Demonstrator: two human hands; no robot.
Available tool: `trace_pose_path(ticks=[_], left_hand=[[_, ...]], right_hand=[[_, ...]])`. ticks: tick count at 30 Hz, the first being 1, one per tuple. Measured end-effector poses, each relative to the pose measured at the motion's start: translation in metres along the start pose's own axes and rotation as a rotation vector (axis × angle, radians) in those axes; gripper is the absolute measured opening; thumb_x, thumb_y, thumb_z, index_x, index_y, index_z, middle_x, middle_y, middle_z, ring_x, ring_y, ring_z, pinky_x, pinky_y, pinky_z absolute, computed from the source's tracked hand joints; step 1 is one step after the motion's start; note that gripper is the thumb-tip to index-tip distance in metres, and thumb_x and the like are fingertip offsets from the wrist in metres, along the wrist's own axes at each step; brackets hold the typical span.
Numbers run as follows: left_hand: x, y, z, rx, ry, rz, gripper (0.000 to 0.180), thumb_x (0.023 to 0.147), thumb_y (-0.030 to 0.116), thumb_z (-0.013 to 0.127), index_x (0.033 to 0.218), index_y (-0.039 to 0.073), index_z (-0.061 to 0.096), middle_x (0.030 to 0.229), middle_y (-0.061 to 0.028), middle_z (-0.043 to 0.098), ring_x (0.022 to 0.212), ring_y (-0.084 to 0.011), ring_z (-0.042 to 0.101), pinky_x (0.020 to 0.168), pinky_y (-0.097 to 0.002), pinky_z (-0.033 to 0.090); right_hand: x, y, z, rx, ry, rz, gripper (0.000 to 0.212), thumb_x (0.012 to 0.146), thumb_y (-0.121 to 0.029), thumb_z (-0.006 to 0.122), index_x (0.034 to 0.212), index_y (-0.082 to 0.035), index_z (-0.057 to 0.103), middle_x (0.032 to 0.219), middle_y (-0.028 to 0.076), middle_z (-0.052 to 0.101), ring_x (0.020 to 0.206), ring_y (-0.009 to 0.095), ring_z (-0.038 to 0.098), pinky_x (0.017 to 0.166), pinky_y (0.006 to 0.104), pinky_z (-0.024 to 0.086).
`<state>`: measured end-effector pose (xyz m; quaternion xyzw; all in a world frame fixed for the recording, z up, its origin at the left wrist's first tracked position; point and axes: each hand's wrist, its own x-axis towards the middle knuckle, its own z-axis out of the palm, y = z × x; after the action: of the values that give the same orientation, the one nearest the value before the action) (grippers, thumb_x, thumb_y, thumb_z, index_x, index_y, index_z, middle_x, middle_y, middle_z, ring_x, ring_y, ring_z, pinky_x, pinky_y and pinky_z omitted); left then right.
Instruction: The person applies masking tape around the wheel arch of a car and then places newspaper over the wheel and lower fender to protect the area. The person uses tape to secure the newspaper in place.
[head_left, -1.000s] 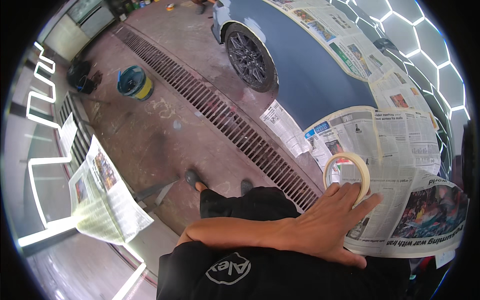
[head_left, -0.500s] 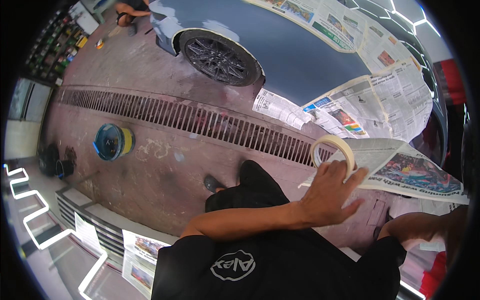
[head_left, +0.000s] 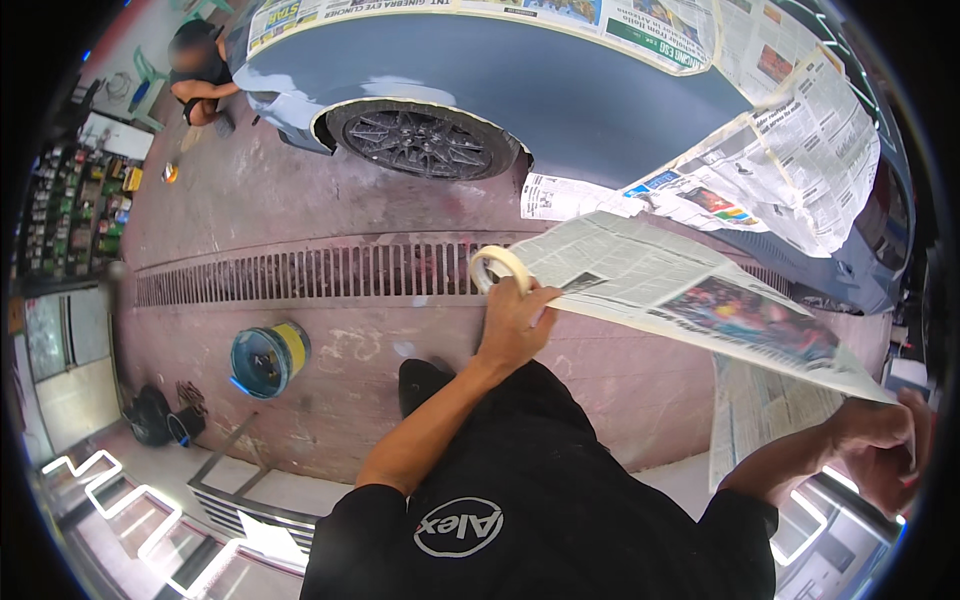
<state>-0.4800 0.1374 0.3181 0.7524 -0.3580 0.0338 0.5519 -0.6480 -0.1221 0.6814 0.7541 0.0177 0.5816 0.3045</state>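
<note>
My left hand (head_left: 515, 328) is closed on a roll of masking tape (head_left: 503, 268), with the thumb stretched along the paper side. From the roll a sheet of newspaper (head_left: 640, 255) spreads to the right, the tape strip running along its near edge. At the far right end of that edge, my right hand (head_left: 885, 450) has its fingers bent and closed at the sheet's corner; its fingertips are partly lost at the dark rim. A second newspaper piece (head_left: 765, 405) hangs below the sheet, near my right forearm.
Ahead stands a grey car (head_left: 590, 95), its panels partly masked with newspaper (head_left: 820, 150), and its dark wheel (head_left: 420, 138) showing. A floor grate (head_left: 330, 272) crosses the floor. A bucket (head_left: 262, 362) stands at left. Another person (head_left: 200, 80) crouches by the car's far end.
My left hand has moved left with the tape roll, its fingers now closer together. The newspaper sheet is drawn out longer between my hands. My view has turned, and my right hand shows more.
</note>
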Motion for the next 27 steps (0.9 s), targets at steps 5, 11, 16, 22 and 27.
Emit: trace_pose_path(ticks=[5, 11, 16, 22, 27], left_hand=[[-0.009, -0.047, -0.065, 0.125, -0.112, -0.02, 0.03, 0.076, 0.004, 0.078, 0.106, 0.01, 0.079, 0.096, -0.0108, 0.065, 0.091, -0.0333, 0.06, 0.079, -0.0466, 0.042], [-0.025, -0.098, -0.178, 0.293, -0.206, 0.023, 0.028, 0.079, 0.006, 0.078, 0.107, 0.009, 0.078, 0.102, -0.0127, 0.067, 0.098, -0.0356, 0.061, 0.086, -0.0486, 0.043], [-0.006, -0.145, -0.263, 0.433, -0.27, 0.056, 0.027, 0.082, 0.011, 0.076, 0.109, 0.009, 0.076, 0.103, -0.0137, 0.066, 0.103, -0.0369, 0.061, 0.091, -0.0507, 0.043], [0.035, -0.211, -0.327, 0.691, -0.332, 0.147, 0.024, 0.086, 0.012, 0.076, 0.109, 0.009, 0.073, 0.107, -0.0157, 0.065, 0.103, -0.0384, 0.059, 0.093, -0.0528, 0.043], [0.104, -0.201, -0.349, 0.878, -0.393, 0.223, 0.019, 0.091, 0.013, 0.073, 0.11, 0.01, 0.071, 0.109, -0.0161, 0.066, 0.103, -0.0396, 0.059, 0.093, -0.054, 0.043]], right_hand=[[-0.038, -0.072, 0.019, 0.238, -0.031, 0.227, 0.056, 0.105, -0.036, 0.064, 0.138, 0.003, 0.041, 0.094, 0.021, 0.064, 0.075, 0.026, 0.058, 0.064, 0.0389, 0.047], [-0.08, -0.165, 0.006, 0.559, -0.164, 0.652, 0.047, 0.093, -0.018, 0.066, 0.132, -0.001, 0.044, 0.1, 0.017, 0.059, 0.085, 0.023, 0.052, 0.077, 0.0393, 0.044], [-0.112, -0.257, -0.007, 0.571, -0.318, 1.095, 0.032, 0.091, 0.006, 0.064, 0.118, -0.003, 0.05, 0.101, 0.013, 0.059, 0.088, 0.016, 0.055, 0.078, 0.0322, 0.046], [-0.178, -0.339, 0.014, 0.411, -0.622, 1.426, 0.037, 0.092, 0.0, 0.076, 0.125, -0.004, 0.06, 0.106, 0.008, 0.069, 0.1, 0.018, 0.064, 0.093, 0.0344, 0.051], [-0.227, -0.353, 0.059, 0.62, -0.695, 1.844, 0.039, 0.093, -0.005, 0.079, 0.13, -0.003, 0.067, 0.108, 0.006, 0.073, 0.106, 0.017, 0.066, 0.096, 0.0339, 0.052]])
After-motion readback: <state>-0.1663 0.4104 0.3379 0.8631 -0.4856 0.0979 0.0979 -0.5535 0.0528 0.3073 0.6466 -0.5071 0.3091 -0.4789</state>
